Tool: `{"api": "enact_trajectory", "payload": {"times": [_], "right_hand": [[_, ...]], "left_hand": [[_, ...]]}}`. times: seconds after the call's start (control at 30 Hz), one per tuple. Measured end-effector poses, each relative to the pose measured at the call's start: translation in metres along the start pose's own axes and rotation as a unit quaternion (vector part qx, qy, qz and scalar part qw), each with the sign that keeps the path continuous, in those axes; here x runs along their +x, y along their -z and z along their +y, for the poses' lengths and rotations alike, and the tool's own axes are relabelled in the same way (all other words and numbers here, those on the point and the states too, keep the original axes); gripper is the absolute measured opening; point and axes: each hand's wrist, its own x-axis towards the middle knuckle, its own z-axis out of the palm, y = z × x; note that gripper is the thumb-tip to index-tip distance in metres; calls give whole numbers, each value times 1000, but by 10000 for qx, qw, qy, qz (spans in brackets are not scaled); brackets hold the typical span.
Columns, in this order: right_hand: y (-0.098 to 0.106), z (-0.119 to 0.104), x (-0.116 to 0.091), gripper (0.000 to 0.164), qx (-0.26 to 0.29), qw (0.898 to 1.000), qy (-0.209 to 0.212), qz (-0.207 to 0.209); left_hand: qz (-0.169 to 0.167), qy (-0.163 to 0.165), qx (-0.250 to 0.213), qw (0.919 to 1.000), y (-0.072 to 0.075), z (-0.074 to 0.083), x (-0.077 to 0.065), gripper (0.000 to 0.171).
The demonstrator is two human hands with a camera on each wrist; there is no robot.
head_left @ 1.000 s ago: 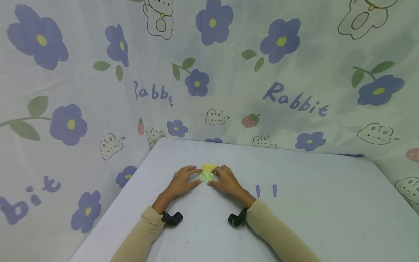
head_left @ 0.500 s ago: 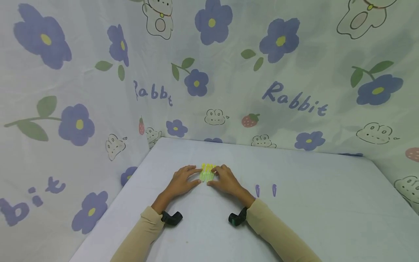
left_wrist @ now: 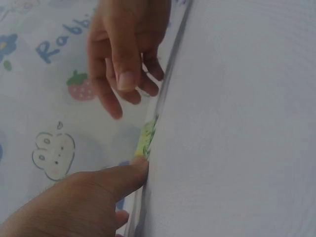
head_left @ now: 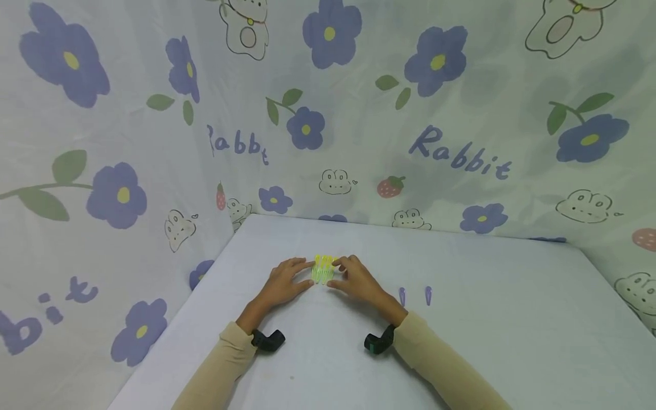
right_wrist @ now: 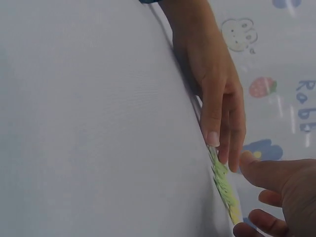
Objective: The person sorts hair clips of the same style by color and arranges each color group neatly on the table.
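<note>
Yellow hair clips lie in a row on the table, with a row of green hair clips just in front of them. My left hand is at the left end of both rows, fingers extended and thumb tip by the green ones; whether it touches them is unclear. At the right end, my right hand has loosely bent fingers beside the yellow row and its thumb apart from the green clips. In the left wrist view, the right hand appears with nothing between its fingers.
Two purple hair clips lie separately to the right of my right forearm. A white cloth covers the table. Behind and to the left hangs a printed curtain. Each wrist carries a black camera.
My right hand has shifted slightly to the right, its thumb drawing away from the green clips. The left hand and both rows of clips stay nearly in place.
</note>
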Motion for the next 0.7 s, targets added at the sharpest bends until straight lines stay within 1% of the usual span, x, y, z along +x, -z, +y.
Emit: {"api": "enact_trajectory", "payload": {"times": [0.13, 0.23, 0.3, 0.37, 0.43, 0.53, 0.63, 0.7], "right_hand": [[13, -1, -8, 51, 168, 9998, 17, 69], [26, -3, -17, 51, 177, 9997, 108, 131], [37, -3, -27, 51, 202, 9995, 164, 154], [50, 0, -38, 50, 198, 9994, 171, 243], [63, 4, -49, 49, 159, 9991, 198, 331], [82, 13, -65, 46, 22, 9986, 260, 467], [100, 20, -77, 44, -188, 9979, 345, 518], [113, 23, -82, 44, -314, 9971, 343, 598]], "left_hand": [[-31, 103, -76, 9999, 0, 0, 1, 55], [0, 317, -454, 9985, 3, 0, -2, 56], [162, 381, -726, 9965, 6, 2, -3, 54], [401, 343, -916, 9944, 9, 6, -4, 51], [687, 248, -916, 9931, 12, 14, -3, 46], [1012, 94, -699, 9924, 14, 32, -1, 40], [1120, -107, -475, 9925, 14, 54, 3, 37], [1055, -332, -341, 9933, 14, 70, 9, 37]]}}
